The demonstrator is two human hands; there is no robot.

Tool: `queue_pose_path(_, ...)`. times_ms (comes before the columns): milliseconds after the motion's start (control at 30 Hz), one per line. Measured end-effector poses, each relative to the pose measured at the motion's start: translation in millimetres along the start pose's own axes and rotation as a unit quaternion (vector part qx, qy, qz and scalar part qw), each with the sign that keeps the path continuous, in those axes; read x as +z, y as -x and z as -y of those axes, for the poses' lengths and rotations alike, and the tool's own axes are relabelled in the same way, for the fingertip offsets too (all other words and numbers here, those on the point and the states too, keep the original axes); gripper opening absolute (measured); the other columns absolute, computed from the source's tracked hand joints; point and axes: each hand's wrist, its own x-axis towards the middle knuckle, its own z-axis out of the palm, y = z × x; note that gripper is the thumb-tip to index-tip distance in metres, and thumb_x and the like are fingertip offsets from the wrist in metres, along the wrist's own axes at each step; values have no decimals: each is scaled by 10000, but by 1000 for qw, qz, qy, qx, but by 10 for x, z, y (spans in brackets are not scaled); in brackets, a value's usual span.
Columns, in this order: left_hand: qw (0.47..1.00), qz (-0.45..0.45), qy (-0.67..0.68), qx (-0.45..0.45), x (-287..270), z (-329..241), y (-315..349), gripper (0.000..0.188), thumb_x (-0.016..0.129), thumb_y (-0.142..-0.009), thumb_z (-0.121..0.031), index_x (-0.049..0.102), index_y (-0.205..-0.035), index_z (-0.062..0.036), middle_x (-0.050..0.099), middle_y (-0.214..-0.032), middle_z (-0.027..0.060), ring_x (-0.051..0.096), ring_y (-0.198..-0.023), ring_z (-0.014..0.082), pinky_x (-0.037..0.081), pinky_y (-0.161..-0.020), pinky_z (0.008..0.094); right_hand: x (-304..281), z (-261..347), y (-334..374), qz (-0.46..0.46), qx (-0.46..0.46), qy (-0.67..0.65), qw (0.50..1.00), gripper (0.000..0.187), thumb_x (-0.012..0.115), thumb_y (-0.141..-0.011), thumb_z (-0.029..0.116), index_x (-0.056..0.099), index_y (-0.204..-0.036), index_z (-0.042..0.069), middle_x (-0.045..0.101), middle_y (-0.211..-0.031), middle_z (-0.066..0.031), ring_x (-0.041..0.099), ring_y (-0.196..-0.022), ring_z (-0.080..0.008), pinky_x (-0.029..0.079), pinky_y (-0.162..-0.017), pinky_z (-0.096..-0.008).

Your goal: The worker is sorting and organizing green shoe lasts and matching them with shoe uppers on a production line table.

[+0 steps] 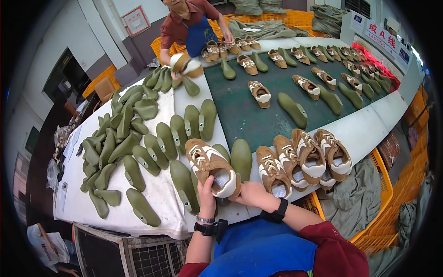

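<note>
Gripping a brown-and-white lace-up sneaker (205, 159), the left hand (206, 194) is clamped on its side near the collar. The right hand (256, 194) is at the heel; its fingertips are hidden, so its closure cannot be determined. The sneaker is positioned above olive-green shoe lasts (182, 181). Matching sneakers (308, 152) stand to the right on the white tabletop (364, 131).

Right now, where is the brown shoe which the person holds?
In the head view, the brown shoe is near the middle, in the left hand with the right hand at its heel, left of the nearest group of shoes.
</note>
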Motion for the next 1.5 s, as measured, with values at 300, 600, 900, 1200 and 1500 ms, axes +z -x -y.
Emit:
queue_pose_path(300,999,0,19,29,-58,86,61,384,495,-912,-158,456,-1258,2,532,-1211,80,515,-1092,177,395,-949,318,-17,7,-27,-71,48,-80,993,430,618,-768,386,551,-1077,94,648,-741,-180,621,-703,-397,510,-632,-445)
queue_pose_path(600,995,8,96,-8,-164,42,115,380,491,-921,-177,451,-1251,7,531,-1205,85,517,-1098,176,405,-944,314,-1006,-487,-534,-94,169,-761,620,73,522,-858,214,452,-876,221,365,-658,39,250,-466,-43,166,-369,-188)
queue_pose_path(900,997,27,71,-8,-221,70,173,442,504,-904,-160,401,-1291,27,499,-1235,92,480,-1106,176,367,-961,310,-1059,-934,-1600,-117,172,-28,978,293,553,-768,257,570,-1042,153,643,-1028,-140,591,-1011,-334,450,-882,-405)
queue_pose_path(1200,999,24,30,-11,-270,87,209,406,486,-910,-171,431,-1268,12,517,-1210,92,517,-1081,185,411,-933,319,-728,-1315,-1643,-113,215,166,956,463,503,-852,151,439,-1308,203,623,-1023,-196,623,-952,-315,498,-797,-406)
queue_pose_path(1500,999,28,9,-19,-256,105,179,400,483,-906,-173,441,-1260,8,536,-1183,93,541,-1050,184,432,-913,313,-657,-1481,-1687,-114,187,146,965,430,456,-854,73,521,-1255,213,653,-984,-153,636,-925,-300,508,-774,-394)
